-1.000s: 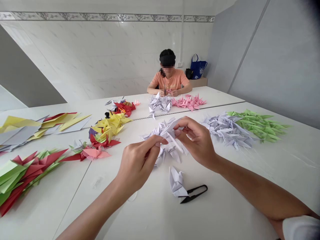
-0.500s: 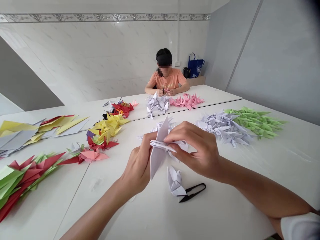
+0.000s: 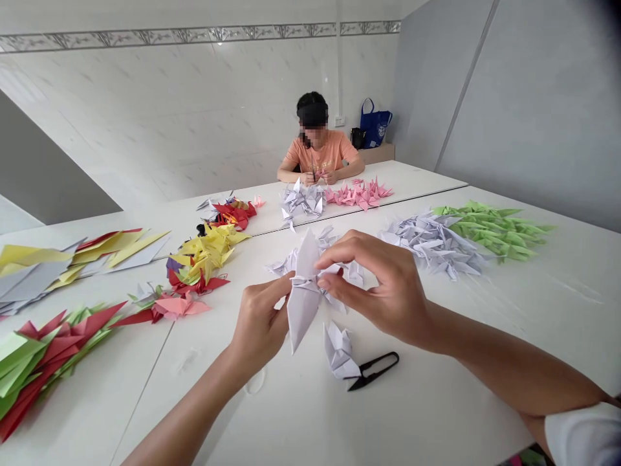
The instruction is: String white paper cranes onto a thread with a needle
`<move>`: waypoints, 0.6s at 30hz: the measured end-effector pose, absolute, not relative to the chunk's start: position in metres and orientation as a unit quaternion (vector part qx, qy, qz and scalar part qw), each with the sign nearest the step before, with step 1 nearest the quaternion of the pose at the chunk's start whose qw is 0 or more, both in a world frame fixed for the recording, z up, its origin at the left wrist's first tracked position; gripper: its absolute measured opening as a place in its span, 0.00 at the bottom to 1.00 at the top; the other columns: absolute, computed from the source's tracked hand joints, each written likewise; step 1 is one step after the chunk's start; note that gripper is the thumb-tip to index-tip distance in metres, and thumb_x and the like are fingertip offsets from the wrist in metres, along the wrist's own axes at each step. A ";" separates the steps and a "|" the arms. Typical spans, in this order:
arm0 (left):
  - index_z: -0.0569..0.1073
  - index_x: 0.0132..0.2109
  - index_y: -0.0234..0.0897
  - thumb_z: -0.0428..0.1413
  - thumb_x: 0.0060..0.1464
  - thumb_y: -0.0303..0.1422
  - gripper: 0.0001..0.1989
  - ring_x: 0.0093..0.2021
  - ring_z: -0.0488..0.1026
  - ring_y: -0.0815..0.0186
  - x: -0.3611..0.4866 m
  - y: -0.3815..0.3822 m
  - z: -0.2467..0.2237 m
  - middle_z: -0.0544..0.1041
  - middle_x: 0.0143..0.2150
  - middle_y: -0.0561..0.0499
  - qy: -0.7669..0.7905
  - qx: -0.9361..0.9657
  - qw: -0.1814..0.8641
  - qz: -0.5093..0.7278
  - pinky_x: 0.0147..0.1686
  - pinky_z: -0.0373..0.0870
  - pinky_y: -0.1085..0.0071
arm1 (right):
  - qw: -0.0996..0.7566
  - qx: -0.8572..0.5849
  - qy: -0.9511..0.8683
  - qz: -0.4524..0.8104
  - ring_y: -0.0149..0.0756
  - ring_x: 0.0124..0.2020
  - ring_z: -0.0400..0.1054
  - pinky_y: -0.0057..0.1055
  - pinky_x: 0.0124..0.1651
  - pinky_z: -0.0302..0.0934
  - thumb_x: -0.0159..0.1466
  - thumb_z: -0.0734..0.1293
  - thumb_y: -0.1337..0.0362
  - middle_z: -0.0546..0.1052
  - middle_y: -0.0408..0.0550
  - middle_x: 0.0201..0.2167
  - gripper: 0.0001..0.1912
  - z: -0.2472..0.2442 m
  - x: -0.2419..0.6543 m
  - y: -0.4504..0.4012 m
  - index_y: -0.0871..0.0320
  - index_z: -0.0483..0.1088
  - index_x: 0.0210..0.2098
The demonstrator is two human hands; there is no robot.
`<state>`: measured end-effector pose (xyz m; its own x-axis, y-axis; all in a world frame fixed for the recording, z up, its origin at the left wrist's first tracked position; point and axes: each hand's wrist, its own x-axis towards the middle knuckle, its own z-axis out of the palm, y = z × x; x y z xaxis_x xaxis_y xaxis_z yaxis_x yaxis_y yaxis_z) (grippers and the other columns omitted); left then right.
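Observation:
A white folded-paper crane point(image 3: 303, 314) is held up in front of me, its two wings pointing up and down. My left hand point(image 3: 259, 317) grips it from the left, some of the fingers hidden behind the paper. With thumb and index finger together, my right hand point(image 3: 388, 285) pinches the crane's middle from the right. Below them on the table lie another white paper crane point(image 3: 338, 349) and a pair of black thread snips point(image 3: 374, 372), which touch each other. Behind my hands is a small heap of white cranes point(image 3: 284, 264), partly covered.
White cranes point(image 3: 431, 246) and green cranes point(image 3: 499, 230) are piled at right. Yellow cranes point(image 3: 208, 249), red and green folded pieces point(image 3: 53, 353) and flat folded papers point(image 3: 33, 272) lie at left. Across the table point(image 3: 272, 421), a person in orange point(image 3: 323, 152) sits behind white and pink cranes point(image 3: 359, 194).
The held crane has turned, so its wing now faces me more broadly. The right fingers have shifted slightly along its middle. The view has moved slightly.

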<state>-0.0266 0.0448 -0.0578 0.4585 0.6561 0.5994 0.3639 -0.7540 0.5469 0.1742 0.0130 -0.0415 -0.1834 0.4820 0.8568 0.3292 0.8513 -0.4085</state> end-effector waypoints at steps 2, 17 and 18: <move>0.71 0.29 0.38 0.49 0.59 0.24 0.11 0.21 0.61 0.71 -0.026 0.044 -0.058 0.69 0.22 0.55 0.284 0.846 0.167 0.419 0.22 0.59 0.74 | 0.570 -0.257 -0.779 0.050 0.32 0.35 0.72 0.31 0.38 0.69 0.71 0.66 0.68 0.76 0.45 0.36 0.03 -0.042 0.175 0.015 0.54 0.72 0.42; 0.80 0.37 0.38 0.52 0.59 0.21 0.13 0.22 0.65 0.75 -0.022 0.038 -0.055 0.78 0.27 0.55 0.250 0.838 0.169 0.454 0.23 0.62 0.78 | 0.524 -0.201 -0.822 -0.095 0.34 0.37 0.72 0.32 0.40 0.71 0.71 0.65 0.71 0.76 0.47 0.35 0.06 -0.040 0.179 0.017 0.55 0.71 0.44; 0.80 0.37 0.38 0.53 0.59 0.21 0.12 0.22 0.65 0.75 -0.023 0.038 -0.056 0.78 0.27 0.55 0.243 0.839 0.173 0.454 0.23 0.62 0.78 | 0.527 -0.200 -0.822 -0.079 0.33 0.37 0.72 0.31 0.40 0.71 0.71 0.65 0.71 0.77 0.47 0.36 0.05 -0.040 0.179 0.017 0.56 0.71 0.44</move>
